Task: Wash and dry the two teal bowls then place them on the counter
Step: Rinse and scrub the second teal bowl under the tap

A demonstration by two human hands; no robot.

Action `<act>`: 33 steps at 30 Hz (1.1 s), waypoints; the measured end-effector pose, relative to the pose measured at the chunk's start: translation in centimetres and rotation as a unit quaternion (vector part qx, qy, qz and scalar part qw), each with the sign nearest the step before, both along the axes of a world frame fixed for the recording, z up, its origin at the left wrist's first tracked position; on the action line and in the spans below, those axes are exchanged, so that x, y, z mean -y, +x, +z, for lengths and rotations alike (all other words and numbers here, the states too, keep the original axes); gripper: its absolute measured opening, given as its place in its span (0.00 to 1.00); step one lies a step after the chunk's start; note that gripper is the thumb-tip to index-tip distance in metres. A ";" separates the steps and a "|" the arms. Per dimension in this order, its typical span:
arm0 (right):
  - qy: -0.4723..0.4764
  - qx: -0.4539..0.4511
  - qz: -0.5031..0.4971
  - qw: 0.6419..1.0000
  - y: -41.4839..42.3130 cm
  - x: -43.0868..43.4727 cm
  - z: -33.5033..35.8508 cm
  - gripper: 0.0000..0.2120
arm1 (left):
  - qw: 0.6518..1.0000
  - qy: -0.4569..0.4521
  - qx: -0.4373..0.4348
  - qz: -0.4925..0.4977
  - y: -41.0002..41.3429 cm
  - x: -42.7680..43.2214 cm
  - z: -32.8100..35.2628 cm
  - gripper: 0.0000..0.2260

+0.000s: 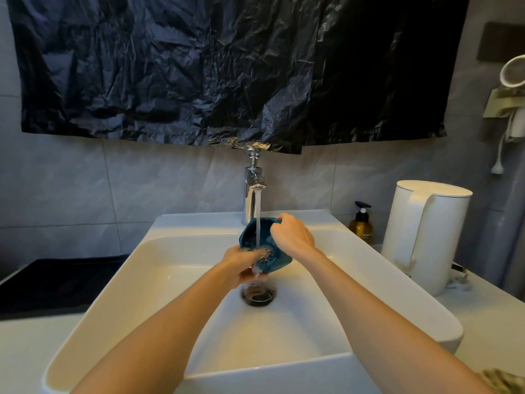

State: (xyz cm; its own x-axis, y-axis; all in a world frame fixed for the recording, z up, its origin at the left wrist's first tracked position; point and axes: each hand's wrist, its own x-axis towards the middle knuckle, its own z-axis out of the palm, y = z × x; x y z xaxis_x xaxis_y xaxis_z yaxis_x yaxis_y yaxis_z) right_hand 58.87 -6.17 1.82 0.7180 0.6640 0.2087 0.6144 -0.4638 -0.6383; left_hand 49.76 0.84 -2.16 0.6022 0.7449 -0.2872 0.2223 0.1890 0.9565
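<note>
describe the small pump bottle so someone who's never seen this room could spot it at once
Find the white sink, then look at the counter just past its back right corner. The pump bottle stands there, left of the tall white jug. It is the small amber one with a black pump top, far shorter than the jug.

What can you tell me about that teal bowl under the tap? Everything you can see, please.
The teal bowl is dark blue-green, with a glossy, glazed look and a slightly angular rim. It is held tilted above the sink, its opening turned toward the camera. Water from the faucet strikes its inside and splashes. The right hand grips its upper rim. The left hand holds its lower edge, fingers in the splash. The bowl does not rest on the basin.
</note>
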 end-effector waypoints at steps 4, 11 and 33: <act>-0.015 -0.040 0.045 0.998 -0.3 0.0 0.3 0.10 | 0.999 0.013 -0.002 0.041 -0.3 -0.5 0.2 0.16; -0.010 -0.068 0.011 0.998 -0.6 0.0 -0.3 0.12 | 0.987 0.145 -0.065 0.039 -0.5 -0.4 0.2 0.11; 0.077 -0.256 0.107 0.958 -1.2 -0.4 -1.4 0.12 | 0.969 0.212 0.032 0.125 -1.5 -1.4 1.2 0.12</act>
State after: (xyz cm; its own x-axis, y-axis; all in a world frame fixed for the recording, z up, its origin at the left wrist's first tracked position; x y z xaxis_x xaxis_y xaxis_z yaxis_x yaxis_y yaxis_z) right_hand 57.67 -5.78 0.44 0.6031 0.7972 -0.0262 0.2732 -0.2374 -0.9322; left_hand 48.24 2.29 -0.93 0.3949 0.9123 0.1087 0.1583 -0.1841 0.9701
